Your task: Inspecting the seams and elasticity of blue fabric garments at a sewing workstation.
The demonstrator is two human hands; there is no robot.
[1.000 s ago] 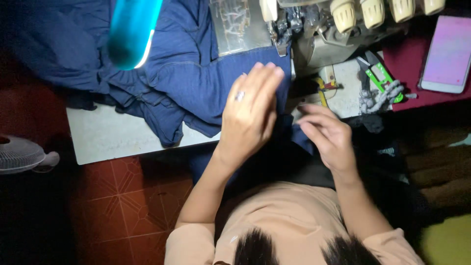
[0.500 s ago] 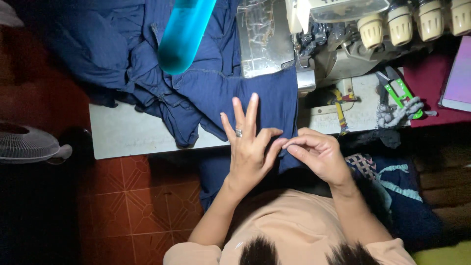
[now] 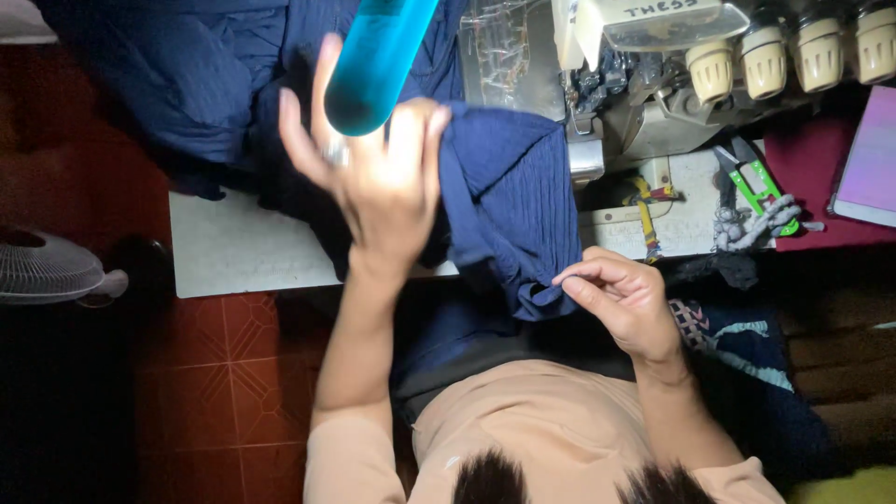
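Since the earlier frame, the left hand has been raised, clamped on the navy fabric; its hem is pinched by the right hand, spreading it for inspection.

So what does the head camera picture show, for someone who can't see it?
Seen from above, a person lifts a piece of dark blue cloth with the left hand, while the right hand pinches its lower corner. A sewing machine sits on the grey table, with green snips beside it and a white fan over the red tiled floor.
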